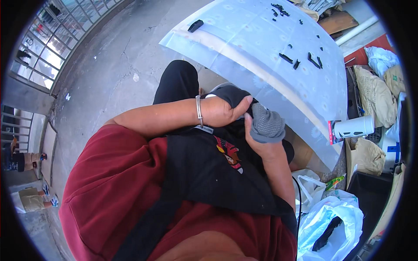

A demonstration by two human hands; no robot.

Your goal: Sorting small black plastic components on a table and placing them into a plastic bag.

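Note:
In front of my chest, my left hand (220,109) and my right hand (262,141) meet thumb to thumb. Grey knitted fabric with a dotted texture (269,121) bunches over the fingers of the right one; glove or sock, I cannot tell. Darker grey cloth (232,93) lies over the left fingers, and the left thumb presses at its edge. Both hands look closed on the cloth, though most fingers are hidden. A metal bangle (199,109) circles my left wrist. Below them hangs my black apron (209,169) with a coloured cartoon patch.
A table under a translucent flowered cover (244,41) stands ahead, bearing several small black pieces (313,60) and a larger black piece (195,26). A white cup (355,127) lies tilted by its right edge. Plastic bags (331,226) and brown paper sacks (374,93) crowd the right.

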